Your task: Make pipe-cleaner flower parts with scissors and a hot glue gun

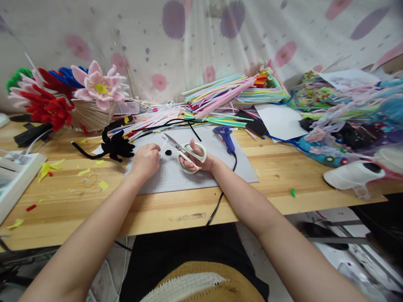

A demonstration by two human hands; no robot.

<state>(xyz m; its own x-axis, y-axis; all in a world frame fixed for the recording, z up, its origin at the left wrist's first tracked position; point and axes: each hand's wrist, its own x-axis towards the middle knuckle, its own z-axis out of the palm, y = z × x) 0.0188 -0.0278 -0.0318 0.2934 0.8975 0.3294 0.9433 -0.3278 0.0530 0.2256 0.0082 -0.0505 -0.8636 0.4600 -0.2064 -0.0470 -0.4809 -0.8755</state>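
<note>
Scissors (179, 147) sit looped on the right hand's (207, 164) curled fingers above the mat (169, 182); left hand (147, 161) curls at the mat's left side, grip indiscernible.

Scissors (179, 147) held, black piece (168, 152) loose
White handles, metal blades slightly parted, tips pointing far-left; held over gray gridded mat (163, 184). Piece small, roundish, lies on mat, near side of blades, just beside, not touching.

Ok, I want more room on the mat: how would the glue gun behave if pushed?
The glue gun would probably slide rather than roll, since it lies on its side. Its cord might drag or tug back, as it trails across the table.
</note>
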